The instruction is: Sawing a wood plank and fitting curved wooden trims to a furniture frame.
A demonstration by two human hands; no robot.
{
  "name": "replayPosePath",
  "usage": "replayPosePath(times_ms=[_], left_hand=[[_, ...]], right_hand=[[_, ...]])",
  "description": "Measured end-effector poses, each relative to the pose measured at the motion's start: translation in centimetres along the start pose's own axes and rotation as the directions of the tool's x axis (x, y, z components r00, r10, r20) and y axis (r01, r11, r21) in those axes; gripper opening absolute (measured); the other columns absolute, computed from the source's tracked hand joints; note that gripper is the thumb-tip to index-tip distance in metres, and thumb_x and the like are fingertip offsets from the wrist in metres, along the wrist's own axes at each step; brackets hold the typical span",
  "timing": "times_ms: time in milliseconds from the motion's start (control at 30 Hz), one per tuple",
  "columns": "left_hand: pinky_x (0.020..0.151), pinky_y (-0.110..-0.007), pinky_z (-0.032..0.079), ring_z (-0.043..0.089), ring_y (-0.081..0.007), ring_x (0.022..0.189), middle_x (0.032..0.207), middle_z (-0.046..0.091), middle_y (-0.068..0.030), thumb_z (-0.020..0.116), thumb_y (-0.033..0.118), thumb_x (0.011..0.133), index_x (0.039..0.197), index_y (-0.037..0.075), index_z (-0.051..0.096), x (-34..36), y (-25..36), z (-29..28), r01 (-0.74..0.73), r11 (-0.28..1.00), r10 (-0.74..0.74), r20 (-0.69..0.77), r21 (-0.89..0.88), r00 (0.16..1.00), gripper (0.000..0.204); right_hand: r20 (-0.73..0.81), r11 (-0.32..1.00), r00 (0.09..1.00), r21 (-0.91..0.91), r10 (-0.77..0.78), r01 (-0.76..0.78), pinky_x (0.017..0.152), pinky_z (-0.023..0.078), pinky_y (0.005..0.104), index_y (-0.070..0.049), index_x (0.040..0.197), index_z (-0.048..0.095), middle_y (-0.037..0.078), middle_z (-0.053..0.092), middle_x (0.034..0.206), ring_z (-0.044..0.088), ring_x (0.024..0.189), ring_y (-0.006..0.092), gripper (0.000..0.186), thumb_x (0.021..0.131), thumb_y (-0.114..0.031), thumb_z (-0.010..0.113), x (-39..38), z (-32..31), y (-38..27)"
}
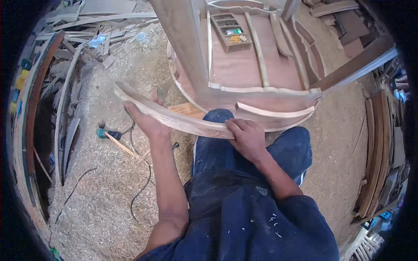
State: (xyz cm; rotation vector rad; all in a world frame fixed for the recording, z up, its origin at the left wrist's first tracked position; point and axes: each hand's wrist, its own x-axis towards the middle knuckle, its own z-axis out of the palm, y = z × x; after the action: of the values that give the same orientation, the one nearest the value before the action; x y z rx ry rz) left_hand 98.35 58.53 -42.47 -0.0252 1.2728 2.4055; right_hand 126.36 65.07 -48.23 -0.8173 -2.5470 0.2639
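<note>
A curved wooden piece (183, 122) stretches across in front of me, its far left end raised above the floor and its right end over my knees. My left hand (151, 123) is closed round it toward the left end, with fingertips showing past its far edge. Near the other end my right hand (248, 138) grips it, fingers bent over the top edge. Just beyond, a second curved wooden piece (278, 113) lies on the near ledge of a wooden furniture frame (196, 65) with a pinkish panel.
A compartment box (239, 47) with small items sits on the panel. Left on the shavings-covered floor lie a green-and-black power tool (108, 133) and dark cords (146, 187). Wood offcuts (104, 19) pile up far left; long boards (376, 152) stack at right.
</note>
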Motion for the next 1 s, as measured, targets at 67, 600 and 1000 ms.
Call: replayPosePath(times_ms=[67,600,1000], left_hand=[[0.08,-0.031,0.055,0.064,-0.0208,0.091,0.13,0.06,-0.0209,0.05,0.058,0.113,0.163,0.004,0.039,0.4,-2.1,-1.6,0.164,0.986,-0.164,-0.01,-0.039,0.986,0.074],[0.084,-0.041,0.052,0.061,-0.0289,0.097,0.114,0.063,-0.0189,0.062,0.019,0.099,0.128,0.0,0.062,15.8,-24.5,-3.0,0.216,0.898,-0.225,-0.021,0.383,0.974,0.035],[0.068,-0.047,0.053,0.063,-0.0308,0.09,0.104,0.067,-0.018,0.066,0.016,0.094,0.116,0.003,0.067,18.7,-29.7,-8.9,0.547,0.637,-0.686,0.075,0.544,0.724,0.026]], right_hand=[[0.023,0.998,1.0,-0.059,0.018,-0.017,0.091,0.056,0.043,-0.014,0.123,0.076,0.006,0.077,0.112,0.073,0.102,0.0303,0.045,0.08,-0.026,0.083,0.3,0.4,1.3],[0.232,0.883,0.853,-0.08,0.467,-0.462,0.085,0.055,0.0471,-0.012,0.119,0.077,0.008,0.074,0.1,0.068,0.093,0.0351,0.037,0.089,-0.033,0.078,-0.4,12.1,8.2],[0.022,0.868,0.869,0.034,0.495,-0.495,0.088,0.055,0.0477,-0.007,0.118,0.077,0.016,0.071,0.107,0.065,0.099,0.0383,0.035,0.09,-0.029,0.077,-2.9,19.7,7.5]])
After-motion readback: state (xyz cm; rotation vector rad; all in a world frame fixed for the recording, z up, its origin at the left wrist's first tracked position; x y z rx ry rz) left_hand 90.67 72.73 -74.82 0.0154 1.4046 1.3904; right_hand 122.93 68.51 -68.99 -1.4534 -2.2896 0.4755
